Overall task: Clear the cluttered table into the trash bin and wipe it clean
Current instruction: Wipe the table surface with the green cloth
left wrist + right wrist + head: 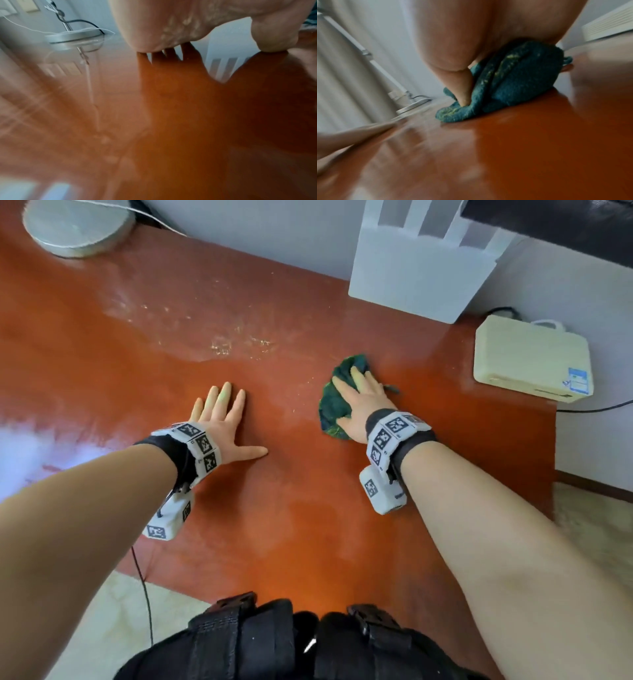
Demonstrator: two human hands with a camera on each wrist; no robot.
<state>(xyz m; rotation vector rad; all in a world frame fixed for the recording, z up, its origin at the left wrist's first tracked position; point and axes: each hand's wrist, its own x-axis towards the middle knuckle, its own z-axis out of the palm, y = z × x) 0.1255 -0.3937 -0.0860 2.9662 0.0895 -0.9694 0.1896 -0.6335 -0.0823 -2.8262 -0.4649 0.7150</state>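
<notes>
A glossy orange-red table [291, 508] fills the head view. A crumpled dark green cloth [332, 405] [513, 86] lies on it right of centre. My right hand [358, 400] presses flat on the cloth, fingers straight, thumb [462, 88] down on the cloth's near fold. My left hand [222, 422] lies flat on the bare table to the left, fingers spread and straight, holding nothing; its palm [163, 27] meets the surface in the left wrist view. A smeared wet patch with pale specks [236, 344] lies beyond both hands.
A white slotted box [418, 272] stands at the table's back edge. A cream device [531, 361] sits at the right edge with a cable. A round metal lamp base [75, 227] [73, 39] is at the far left corner. Pale floor shows past the near edge.
</notes>
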